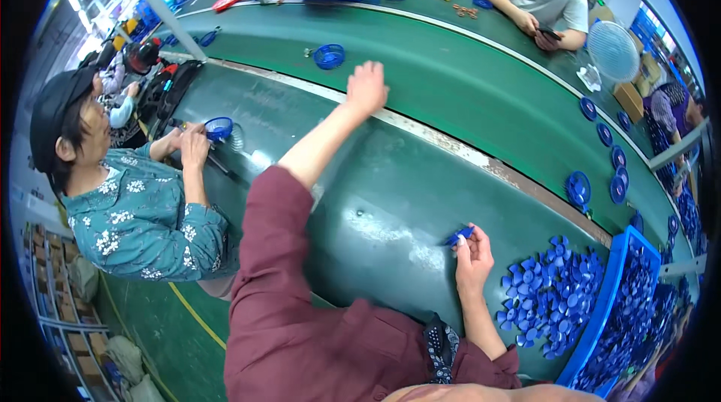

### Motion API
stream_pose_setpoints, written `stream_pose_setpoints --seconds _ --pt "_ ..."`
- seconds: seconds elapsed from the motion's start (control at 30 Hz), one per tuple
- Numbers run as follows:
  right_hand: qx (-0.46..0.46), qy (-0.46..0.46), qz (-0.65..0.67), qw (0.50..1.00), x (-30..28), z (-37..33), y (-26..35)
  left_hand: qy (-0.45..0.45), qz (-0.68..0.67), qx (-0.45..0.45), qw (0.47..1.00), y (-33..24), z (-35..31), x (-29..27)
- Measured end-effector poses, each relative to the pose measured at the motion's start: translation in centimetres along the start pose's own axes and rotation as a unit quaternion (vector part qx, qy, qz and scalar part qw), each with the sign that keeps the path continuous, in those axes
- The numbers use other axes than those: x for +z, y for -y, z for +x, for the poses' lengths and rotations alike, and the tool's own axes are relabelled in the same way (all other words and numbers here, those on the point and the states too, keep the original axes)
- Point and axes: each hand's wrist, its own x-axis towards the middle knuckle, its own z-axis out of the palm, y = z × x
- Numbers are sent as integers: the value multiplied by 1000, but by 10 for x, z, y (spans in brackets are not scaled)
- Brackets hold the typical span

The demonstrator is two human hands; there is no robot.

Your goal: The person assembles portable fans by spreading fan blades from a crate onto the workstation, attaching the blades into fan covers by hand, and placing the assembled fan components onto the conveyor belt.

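My left arm reaches far forward, and my left hand (pixel 366 89) hovers at the near edge of the green conveyor belt (pixel 443 64). Its fingers extend loosely with nothing visible in them. Beyond it to the left, a round blue fan housing (pixel 329 57) lies on the belt, apart from my fingers. Over the dark green worktable (pixel 383 177), my right hand (pixel 475 258) pinches a small blue fan blade (pixel 460 236) between thumb and fingers. Just right of that hand spreads a loose pile of blue fan blades (pixel 552 289).
A blue bin (pixel 601 319) heaped with blades stands at the right. A metal rail (pixel 481 158) separates table and belt. More blue housings (pixel 578 188) lie on the belt at right. A co-worker's hands (pixel 194 143) hold a blue housing at left; another person sits across the belt.
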Motion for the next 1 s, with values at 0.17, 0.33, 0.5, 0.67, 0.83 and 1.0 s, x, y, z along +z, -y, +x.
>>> stream_pose_setpoints --seconds 0.17,0.33,0.5,0.67,0.83,1.0 --pt "-11 -11 -33 999 0 -1 -5 -59 104 -145 982 90 41 42" --pt "-15 6 -73 997 2 0 -5 -18 99 -158 982 98 38 47" --pt "-23 -6 -50 998 -3 0 -5 -69 -104 47 991 -7 6 23" --pt "46 -49 0 998 -10 6 14 78 -314 183 928 -85 -105 -36" --pt "-84 -12 -409 909 -50 21 54 287 -263 237 890 -84 -155 -57" --pt "-59 78 -565 820 -58 8 63 290 -320 90 897 -110 -166 -77"
